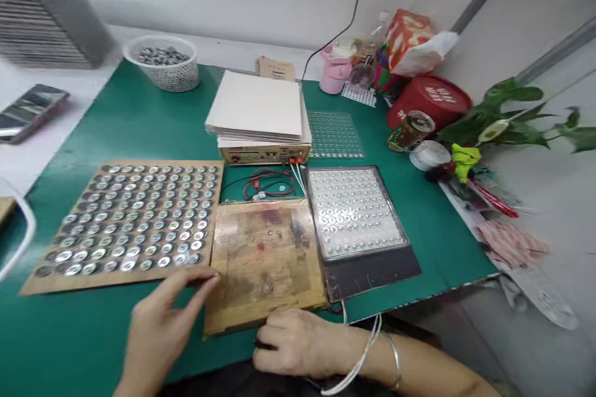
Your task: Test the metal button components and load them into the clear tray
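Observation:
My left hand (161,316) is at the left edge of a worn wooden board (251,260), thumb and forefinger pinched together. Something tiny may be between the tips, too small to name. At the board's front edge rests my right hand (298,341), its fingers curled; a dark bit shows by them, but what they hold is hidden. Left of the board, a brown sheet (35,285) carries rows of round metal button-like pieces (138,205). To the right, a clear tray (356,214) with rows of small round pieces lies on a black plate (372,273).
Behind the board sits an instrument box (265,155) under a stack of white sheets (256,105), with red and black leads (274,181). A white basket (162,65) of metal pieces stands back left. A drink can (412,130) and plant (507,111) are at right. White cables (358,363) cross my right wrist.

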Tool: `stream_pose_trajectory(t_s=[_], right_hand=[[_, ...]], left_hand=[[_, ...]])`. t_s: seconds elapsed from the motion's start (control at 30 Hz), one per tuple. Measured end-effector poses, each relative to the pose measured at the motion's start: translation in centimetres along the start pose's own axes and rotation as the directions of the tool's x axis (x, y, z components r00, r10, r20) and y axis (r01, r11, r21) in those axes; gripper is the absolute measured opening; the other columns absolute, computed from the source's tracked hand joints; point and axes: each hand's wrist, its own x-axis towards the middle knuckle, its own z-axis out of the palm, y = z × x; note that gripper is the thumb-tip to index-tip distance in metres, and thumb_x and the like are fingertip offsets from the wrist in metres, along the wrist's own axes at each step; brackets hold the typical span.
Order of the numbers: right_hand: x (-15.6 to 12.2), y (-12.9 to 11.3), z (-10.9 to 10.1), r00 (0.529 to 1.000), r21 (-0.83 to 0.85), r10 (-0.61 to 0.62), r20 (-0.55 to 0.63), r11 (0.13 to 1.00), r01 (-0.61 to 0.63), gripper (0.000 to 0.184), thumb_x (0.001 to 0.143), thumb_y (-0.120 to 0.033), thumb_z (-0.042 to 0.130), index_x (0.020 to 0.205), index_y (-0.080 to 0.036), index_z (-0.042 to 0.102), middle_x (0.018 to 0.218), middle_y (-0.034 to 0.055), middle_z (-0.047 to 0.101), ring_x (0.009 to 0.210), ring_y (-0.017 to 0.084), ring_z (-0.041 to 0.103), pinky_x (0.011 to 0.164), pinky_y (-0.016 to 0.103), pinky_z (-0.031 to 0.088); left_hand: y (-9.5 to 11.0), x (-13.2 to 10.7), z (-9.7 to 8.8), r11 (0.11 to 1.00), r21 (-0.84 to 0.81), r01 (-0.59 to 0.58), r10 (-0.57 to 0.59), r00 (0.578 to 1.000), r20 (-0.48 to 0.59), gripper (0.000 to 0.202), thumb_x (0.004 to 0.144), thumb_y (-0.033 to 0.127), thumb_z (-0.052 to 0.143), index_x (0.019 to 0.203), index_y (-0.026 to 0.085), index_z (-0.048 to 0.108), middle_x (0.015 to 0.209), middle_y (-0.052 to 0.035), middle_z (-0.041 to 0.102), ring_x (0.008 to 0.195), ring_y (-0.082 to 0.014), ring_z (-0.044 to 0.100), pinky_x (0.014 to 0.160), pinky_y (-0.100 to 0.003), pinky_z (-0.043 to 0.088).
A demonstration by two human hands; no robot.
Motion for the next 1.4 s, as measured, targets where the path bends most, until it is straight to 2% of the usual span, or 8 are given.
stream_pose_trajectory(t_s=[0.27, 0.37, 0.43, 0.5, 0.87, 1.07, 1.23, 1.4], right_hand=[[-2.3, 0.5, -2.7, 0.935, 0.167, 0.294, -0.199, 0.95, -0.263, 0.015, 0.096, -0.015, 0.047, 0.089, -0.019, 0.06, 0.081, 0.0011, 0.06, 0.074, 0.013, 0.056, 0.063, 0.022, 0.045], [-7.1, 3.9, -6.1, 0.48, 0.308, 0.729, -0.489, 0.658, -0.687, 0.014, 0.096, -0.017, 0.046, 0.097, -0.02, 0.059, 0.088, 0.003, 0.066, 0.079, 0.015, 0.063, 0.072, 0.026, 0.05], [-10.6, 6.6, -7.7, 0.158, 0.273, 0.729, -0.666, 0.436, -0.857, 0.012, 0.093, -0.024, 0.051, 0.099, -0.02, 0.061, 0.087, 0.0039, 0.066, 0.075, 0.018, 0.064, 0.065, 0.027, 0.051], [-13.2, 8.6, -8.2, 0.097, 0.2, 0.679, -0.727, 0.344, -0.917, 0.017, 0.091, -0.029, 0.051, 0.098, -0.018, 0.062, 0.083, 0.0043, 0.067, 0.071, 0.019, 0.064, 0.063, 0.028, 0.051], [-15.7, 10.3, -6.4, 0.243, -0.017, 0.547, -0.801, 0.385, -0.923, 0.022, 0.088, -0.034, 0.055, 0.087, -0.018, 0.07, 0.082, 0.0084, 0.072, 0.075, 0.024, 0.065, 0.074, 0.036, 0.051], [-9.2, 6.3, -6.6, -0.023, 0.452, 0.636, -0.772, 0.522, -0.724, 0.024, 0.088, -0.029, 0.058, 0.108, -0.017, 0.063, 0.089, 0.0071, 0.073, 0.079, 0.022, 0.069, 0.074, 0.034, 0.055], [-0.7, 1.7, -3.3, 0.523, 0.627, 0.786, -0.328, 0.596, -0.502, 0.012, 0.08, -0.017, 0.058, 0.078, -0.02, 0.07, 0.065, 0.0005, 0.07, 0.054, 0.014, 0.065, 0.051, 0.021, 0.049], [0.9, 1.4, -1.5, 0.564, 0.617, 0.795, -0.223, 0.563, -0.55, 0.018, 0.078, -0.018, 0.053, 0.071, -0.018, 0.069, 0.062, 0.0007, 0.069, 0.054, 0.014, 0.064, 0.053, 0.02, 0.046]], left_hand=[[2.1, -0.1, 5.7, 0.96, -0.117, -0.255, 0.275, 0.938, 0.213, 0.017, 0.093, 0.031, 0.052, 0.084, 0.021, 0.063, 0.078, -0.0006, 0.065, 0.075, -0.0159, 0.058, 0.068, -0.025, 0.046], [2.0, 0.1, 5.5, 0.955, -0.065, -0.288, 0.295, 0.934, 0.2, 0.018, 0.093, 0.032, 0.052, 0.085, 0.021, 0.063, 0.077, -0.0012, 0.062, 0.073, -0.0162, 0.055, 0.064, -0.025, 0.043], [2.1, 0.0, 5.5, 0.949, -0.028, -0.313, 0.313, 0.932, 0.182, 0.019, 0.093, 0.033, 0.051, 0.084, 0.02, 0.063, 0.076, -0.0016, 0.06, 0.071, -0.0164, 0.053, 0.063, -0.026, 0.042], [2.3, -0.2, 5.6, 0.941, -0.004, -0.339, 0.335, 0.927, 0.169, 0.02, 0.094, 0.032, 0.05, 0.086, 0.02, 0.064, 0.077, -0.0022, 0.059, 0.072, -0.0167, 0.053, 0.064, -0.026, 0.042], [2.5, -1.4, 5.1, 0.96, -0.012, -0.281, 0.277, 0.936, 0.217, 0.015, 0.093, 0.025, 0.052, 0.104, 0.02, 0.062, 0.09, -0.0049, 0.06, 0.084, -0.018, 0.055, 0.07, -0.027, 0.048], [2.9, -1.1, 5.7, 0.971, 0.008, -0.239, 0.232, 0.949, 0.214, 0.012, 0.091, 0.026, 0.054, 0.097, 0.02, 0.062, 0.085, -0.0047, 0.059, 0.08, -0.0191, 0.053, 0.065, -0.028, 0.046], [2.8, -0.9, 5.9, 0.97, -0.029, -0.241, 0.241, 0.944, 0.226, 0.009, 0.089, 0.023, 0.057, 0.094, 0.02, 0.064, 0.083, -0.0039, 0.058, 0.079, -0.0185, 0.052, 0.066, -0.029, 0.046], [2.5, -0.8, 5.8, 0.97, -0.075, -0.231, 0.242, 0.941, 0.236, 0.011, 0.089, 0.023, 0.058, 0.096, 0.021, 0.066, 0.084, -0.0039, 0.059, 0.08, -0.018, 0.051, 0.066, -0.028, 0.047]])
